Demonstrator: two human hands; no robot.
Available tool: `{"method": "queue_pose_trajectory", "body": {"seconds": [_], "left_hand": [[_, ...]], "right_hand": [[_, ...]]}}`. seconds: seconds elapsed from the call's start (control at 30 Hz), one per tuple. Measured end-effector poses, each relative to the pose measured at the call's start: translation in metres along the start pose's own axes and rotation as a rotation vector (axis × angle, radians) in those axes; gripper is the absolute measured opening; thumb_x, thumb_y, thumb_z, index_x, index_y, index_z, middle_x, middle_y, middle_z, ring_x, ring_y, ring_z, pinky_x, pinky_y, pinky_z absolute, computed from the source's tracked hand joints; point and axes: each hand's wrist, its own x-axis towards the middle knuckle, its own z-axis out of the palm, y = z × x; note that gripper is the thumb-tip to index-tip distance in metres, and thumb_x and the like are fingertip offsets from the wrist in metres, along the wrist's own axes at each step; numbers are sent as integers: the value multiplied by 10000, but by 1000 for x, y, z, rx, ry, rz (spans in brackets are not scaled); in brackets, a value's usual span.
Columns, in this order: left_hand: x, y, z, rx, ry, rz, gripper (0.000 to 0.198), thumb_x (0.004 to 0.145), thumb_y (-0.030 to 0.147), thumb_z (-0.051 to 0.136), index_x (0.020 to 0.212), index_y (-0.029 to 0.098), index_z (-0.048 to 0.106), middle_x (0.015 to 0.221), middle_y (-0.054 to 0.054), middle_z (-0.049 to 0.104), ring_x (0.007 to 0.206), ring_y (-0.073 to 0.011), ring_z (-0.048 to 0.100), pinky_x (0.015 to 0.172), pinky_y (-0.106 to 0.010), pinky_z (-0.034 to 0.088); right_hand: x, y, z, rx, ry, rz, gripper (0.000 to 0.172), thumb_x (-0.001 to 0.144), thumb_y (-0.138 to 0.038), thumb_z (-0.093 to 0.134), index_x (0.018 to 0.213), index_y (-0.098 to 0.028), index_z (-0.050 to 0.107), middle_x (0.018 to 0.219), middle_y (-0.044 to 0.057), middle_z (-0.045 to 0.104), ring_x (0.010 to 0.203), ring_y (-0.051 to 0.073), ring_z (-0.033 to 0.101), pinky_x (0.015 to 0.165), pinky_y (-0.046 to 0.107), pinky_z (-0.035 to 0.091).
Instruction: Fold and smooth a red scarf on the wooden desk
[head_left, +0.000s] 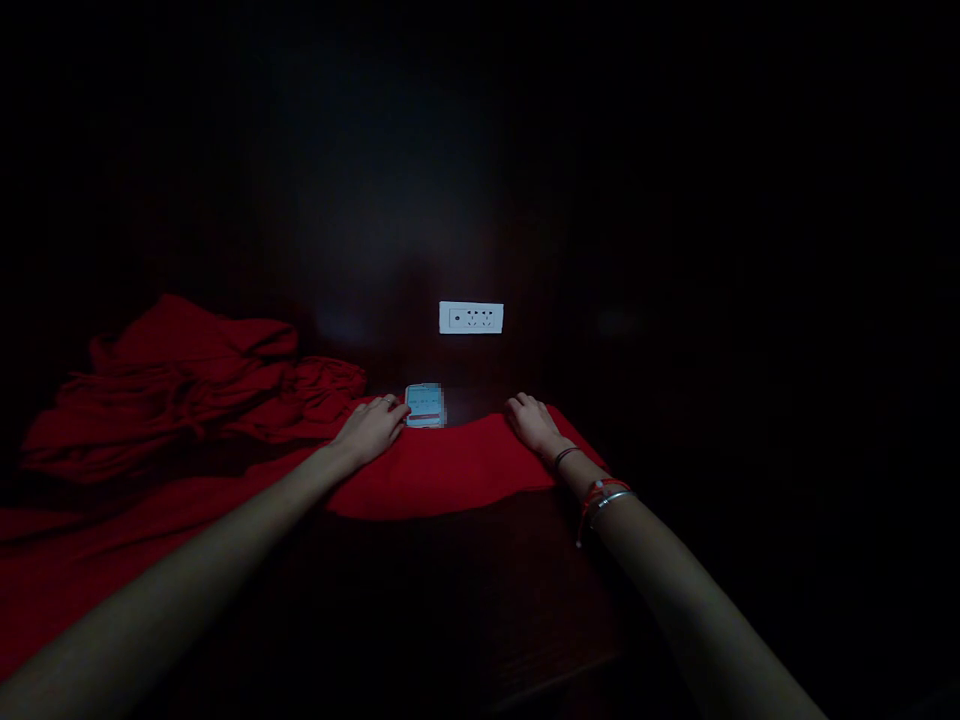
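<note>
A strip of red cloth [450,470] lies spread across a dark table. My left hand [371,428] rests on its left part, palm down, thumb out to the side and nothing visible in the fingers. Just past that thumb is a phone [425,406] with a lit screen, close to the cloth's far edge. On the right part of the cloth, my right hand [534,422] also lies palm down, its fingers slightly bent at the far edge. The undersides of both hands are hidden.
At the left, a heaped pile of red cloth [187,385] with loose folds stands against the dark wall. A white socket panel [471,318] is set in the wall behind the phone. The dark table's [480,600] front edge shows faintly at the bottom. Deep shadow covers the surroundings.
</note>
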Motion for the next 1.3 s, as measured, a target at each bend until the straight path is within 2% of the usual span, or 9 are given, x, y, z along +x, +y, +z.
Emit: {"method": "queue_pose_trajectory", "body": {"seconds": [0.1, 0.2, 0.27, 0.47, 0.7, 0.83, 0.97, 1.1, 1.3], "left_hand": [[-10, 33, -17, -83, 92, 131, 299, 823, 314, 299, 1030, 182, 470, 1079, -80, 430, 950, -193, 438, 819, -316, 343], [-13, 65, -20, -198, 50, 308, 350, 823, 393, 295, 1068, 199, 452, 1133, -57, 414, 1026, -181, 394, 876, -293, 305], [-6, 77, -13, -244, 15, 314, 371, 829, 399, 278, 1089, 190, 442, 1153, -61, 414, 1061, -187, 371, 889, -297, 290], [54, 72, 17, -344, -166, -29, 355, 818, 291, 326, 1103, 110, 433, 1059, -124, 511, 962, -200, 478, 787, -283, 360], [78, 66, 22, -353, -217, 2, 167, 730, 194, 444, 798, 155, 591, 780, -31, 613, 745, -143, 547, 618, -196, 385], [90, 52, 2, -367, -184, 37, 219, 781, 227, 367, 853, 165, 564, 824, 0, 601, 742, -102, 530, 606, -159, 374], [104, 45, -5, -331, -172, 25, 208, 768, 249, 388, 824, 168, 571, 785, -14, 594, 695, -121, 529, 582, -189, 380], [97, 54, 16, -265, -162, 12, 170, 726, 186, 427, 794, 151, 578, 796, -61, 574, 733, -171, 532, 644, -258, 400], [65, 86, 38, -299, 22, 127, 326, 803, 176, 297, 1100, 157, 432, 1144, -101, 405, 1047, -180, 389, 898, -310, 290]], "right_hand": [[-9, -4, -5, 50, 28, 12, 294, 826, -277, 294, 1047, -163, 450, 1053, 106, 456, 949, 187, 411, 796, 296, 303], [-21, -7, -8, 103, 21, 31, 310, 806, -291, 340, 1073, -162, 430, 1063, 99, 450, 933, 183, 426, 773, 277, 328], [-28, -6, -11, 119, -15, 45, 308, 799, -295, 352, 1060, -158, 441, 1054, 100, 458, 904, 178, 449, 754, 268, 342], [-18, 11, -20, 71, -156, 19, 273, 818, -234, 309, 991, -149, 503, 1005, 99, 502, 856, 148, 498, 735, 228, 350], [18, 14, -14, 49, -151, -61, 243, 773, -225, 401, 970, -203, 540, 1026, 62, 525, 944, 168, 472, 730, 245, 356], [28, 16, -11, 70, -157, -53, 194, 762, -213, 412, 872, -196, 571, 940, 56, 568, 879, 160, 506, 706, 243, 360], [28, 18, -7, 67, -93, 12, 245, 813, -224, 323, 955, -184, 519, 1012, 80, 531, 929, 161, 480, 751, 261, 344], [21, 13, 6, 40, -80, 70, 259, 820, -230, 304, 972, -175, 506, 1020, 106, 518, 929, 196, 478, 761, 320, 343], [8, 10, 18, 40, -52, 53, 325, 842, -246, 254, 1104, -156, 425, 1094, 117, 479, 1003, 178, 432, 856, 315, 284]]}}
